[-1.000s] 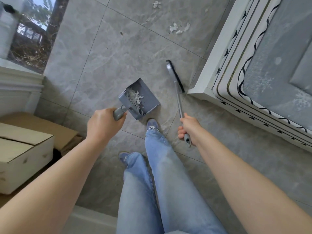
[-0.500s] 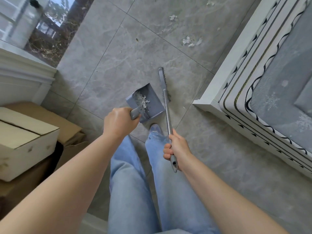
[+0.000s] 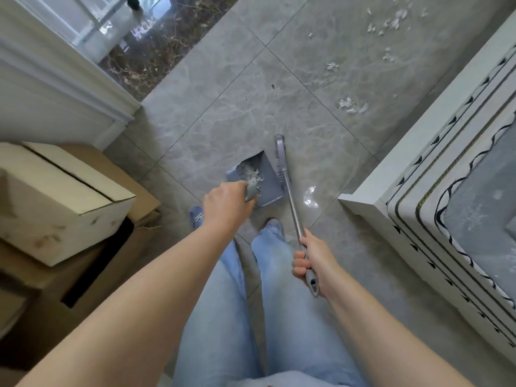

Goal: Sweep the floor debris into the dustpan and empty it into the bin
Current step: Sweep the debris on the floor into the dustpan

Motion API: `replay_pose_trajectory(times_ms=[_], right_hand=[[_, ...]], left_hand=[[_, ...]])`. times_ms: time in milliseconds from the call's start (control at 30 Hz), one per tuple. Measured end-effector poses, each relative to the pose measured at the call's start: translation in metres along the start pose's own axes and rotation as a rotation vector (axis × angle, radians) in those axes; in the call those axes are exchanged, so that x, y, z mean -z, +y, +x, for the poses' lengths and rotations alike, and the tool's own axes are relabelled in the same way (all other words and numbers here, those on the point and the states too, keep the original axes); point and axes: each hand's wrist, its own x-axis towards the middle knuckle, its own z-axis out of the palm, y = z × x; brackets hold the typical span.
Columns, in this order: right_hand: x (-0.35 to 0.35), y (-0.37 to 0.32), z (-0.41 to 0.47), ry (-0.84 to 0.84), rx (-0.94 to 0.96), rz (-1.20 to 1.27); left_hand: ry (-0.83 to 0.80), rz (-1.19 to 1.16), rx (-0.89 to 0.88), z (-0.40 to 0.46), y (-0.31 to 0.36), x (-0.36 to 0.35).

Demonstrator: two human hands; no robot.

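Observation:
My left hand (image 3: 224,206) grips the handle of a grey dustpan (image 3: 266,177), held low over the tiled floor in front of my feet. White scraps lie inside the pan near its handle. My right hand (image 3: 312,262) grips the end of a grey broom handle (image 3: 291,202); the broom head (image 3: 280,148) points away from me, right beside the dustpan's right edge. More white paper debris (image 3: 350,106) lies on the floor ahead to the right, with further bits (image 3: 391,22) at the far top. No bin is in view.
Stacked cardboard boxes (image 3: 55,196) stand close on my left below a white window sill (image 3: 64,88). A white bed frame with a patterned mattress (image 3: 446,174) fills the right side. My legs in blue jeans (image 3: 251,303) stand between them on the grey tiles.
The broom has swung left until its head lies beside the dustpan. My view has shifted left and farther along the floor, showing more debris ahead, and my feet have changed position.

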Motion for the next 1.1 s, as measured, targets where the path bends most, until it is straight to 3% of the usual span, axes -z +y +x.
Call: replay_pose_trajectory(times_ms=[133, 433, 667, 833, 1000, 1100], right_hand=[[-0.022, -0.021, -0.004, 0.042, 0.135, -0.212], [-0.149, -0.105, 0.001, -0.064, 0.144, -0.388], [-0.239, -0.108, 0.022, -0.022, 0.298, -0.560], [-0.279, -0.123, 0.037, -0.002, 0.321, -0.582], [-0.311, -0.083, 0.054, 0.023, 0.194, -0.612], [-0.320, -0.036, 0.040, -0.045, 0.180, -0.668]], left_hand=[[0.086, -0.107, 0.102, 0.001, -0.065, 0.036], [0.206, -0.211, 0.207, 0.024, -0.198, 0.114], [0.215, -0.084, 0.230, 0.060, -0.259, 0.137], [0.220, -0.126, 0.272, 0.082, -0.284, 0.142], [0.242, -0.198, 0.280, 0.095, -0.294, 0.140], [0.222, -0.202, 0.289, 0.100, -0.292, 0.142]])
